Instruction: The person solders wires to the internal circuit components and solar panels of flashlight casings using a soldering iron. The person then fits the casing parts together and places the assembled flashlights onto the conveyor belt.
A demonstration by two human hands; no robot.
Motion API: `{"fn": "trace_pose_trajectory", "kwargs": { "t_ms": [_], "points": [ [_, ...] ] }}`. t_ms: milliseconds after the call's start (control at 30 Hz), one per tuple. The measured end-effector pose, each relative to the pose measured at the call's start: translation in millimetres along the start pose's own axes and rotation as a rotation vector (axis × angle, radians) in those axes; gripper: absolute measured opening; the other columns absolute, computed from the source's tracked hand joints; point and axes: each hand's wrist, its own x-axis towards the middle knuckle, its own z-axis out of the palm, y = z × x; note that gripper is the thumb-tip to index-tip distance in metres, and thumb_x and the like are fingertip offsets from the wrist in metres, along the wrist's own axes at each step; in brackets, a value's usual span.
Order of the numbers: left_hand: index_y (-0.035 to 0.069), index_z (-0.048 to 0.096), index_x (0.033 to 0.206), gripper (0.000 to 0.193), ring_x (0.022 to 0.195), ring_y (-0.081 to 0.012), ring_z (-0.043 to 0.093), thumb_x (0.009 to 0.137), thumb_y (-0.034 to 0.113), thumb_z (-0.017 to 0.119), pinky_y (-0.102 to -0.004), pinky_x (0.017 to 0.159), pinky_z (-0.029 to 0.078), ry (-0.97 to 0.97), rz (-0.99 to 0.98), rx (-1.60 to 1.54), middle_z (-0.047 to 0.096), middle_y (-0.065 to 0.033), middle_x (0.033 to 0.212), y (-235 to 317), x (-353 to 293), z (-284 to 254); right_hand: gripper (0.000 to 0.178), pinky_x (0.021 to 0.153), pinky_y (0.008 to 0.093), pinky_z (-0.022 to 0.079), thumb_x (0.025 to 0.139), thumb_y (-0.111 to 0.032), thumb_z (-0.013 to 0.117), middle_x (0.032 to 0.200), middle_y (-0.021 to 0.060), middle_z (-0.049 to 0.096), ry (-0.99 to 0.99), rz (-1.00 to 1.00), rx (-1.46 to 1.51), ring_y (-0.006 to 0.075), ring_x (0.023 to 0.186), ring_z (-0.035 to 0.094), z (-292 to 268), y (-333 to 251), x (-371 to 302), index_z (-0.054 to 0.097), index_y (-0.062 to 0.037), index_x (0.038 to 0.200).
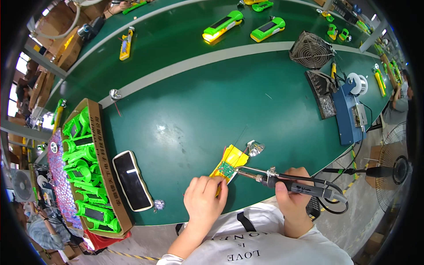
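My left hand is closed on the near end of a yellow plastic lamp housing, its fingers pressed together beside a small green circuit board. Thin wires run across the housing. A silver reflector cup lies at its far right end. My right hand wraps round the dark handle of a soldering iron that has a thin metal feed tube alongside. The iron's tip reaches the right edge of the board; whether it touches is too small to tell.
At the left stand a carton of green lamp shells and a phone. A blue solder feeder with a white spool and a fan sit at the right. Lamps rest beyond the pale rail. Cables trail from the iron.
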Motion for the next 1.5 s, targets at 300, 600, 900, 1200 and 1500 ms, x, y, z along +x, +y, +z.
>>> {"fn": "trace_pose_trajectory", "kwargs": {
  "t_ms": [300, 600, 900, 1200, 1500],
  "points": [
    [0.006, 0.055, 0.070, 0.014, 0.056, -0.0206, 0.047, 0.062, 0.001, 0.065, -0.0304, 0.051, 0.038, 0.035, 0.044, -0.057, 0.049, -0.0046, 0.062, -6.8, 4.0, 5.9, 0.017, 0.051, 0.0215, 0.035, 0.071, -0.003, 0.064, 0.073, 0.0065, 0.052, 0.074, -0.084, 0.048, 0.0085, 0.059, 0.044, 12.4, 1.9, 7.9, 0.051, 0.0038, 0.080],
    [0.009, 0.054, 0.069, 0.014, 0.060, -0.0199, 0.047, 0.062, 0.008, 0.066, -0.0307, 0.052, 0.036, 0.008, 0.006, -0.051, 0.048, -0.0026, 0.065, -7.2, -0.1, 10.5, 0.023, 0.053, 0.0189, 0.034, 0.072, -0.011, 0.066, 0.072, 0.0045, 0.051, 0.125, -0.139, -0.035, 0.0075, 0.060, 0.043, 10.6, 5.3, 7.3, 0.051, 0.0032, 0.082],
    [0.007, 0.053, 0.066, 0.014, 0.054, -0.0183, 0.044, 0.062, 0.003, 0.066, -0.0296, 0.049, 0.035, 0.024, 0.018, -0.072, 0.046, -0.0024, 0.059, -5.5, 1.3, 9.9, 0.020, 0.051, 0.0188, 0.031, 0.072, -0.009, 0.066, 0.070, 0.0042, 0.052, 0.131, -0.154, -0.013, 0.0064, 0.057, 0.040, 14.5, 5.8, 3.6, 0.052, 0.0034, 0.079],
    [0.007, 0.053, 0.066, 0.014, 0.054, -0.0183, 0.044, 0.062, 0.003, 0.066, -0.0297, 0.049, 0.035, 0.014, -0.006, -0.069, 0.046, -0.0027, 0.059, -6.0, 3.9, 12.1, 0.016, 0.047, 0.0173, 0.030, 0.072, -0.006, 0.065, 0.072, 0.0036, 0.053, 0.093, -0.143, -0.059, 0.0043, 0.055, 0.040, 18.2, 8.4, 8.3, 0.055, 0.0035, 0.080],
    [0.007, 0.053, 0.064, 0.014, 0.054, -0.0185, 0.045, 0.062, 0.003, 0.067, -0.0301, 0.050, 0.036, -0.026, -0.010, -0.083, 0.046, -0.0027, 0.059, -5.0, 8.3, 10.2, 0.015, 0.045, 0.0161, 0.029, 0.072, -0.006, 0.065, 0.070, 0.0021, 0.054, 0.042, -0.118, -0.106, 0.0032, 0.053, 0.040, 16.8, 9.3, 10.2, 0.055, 0.0031, 0.079]
  ]
}}
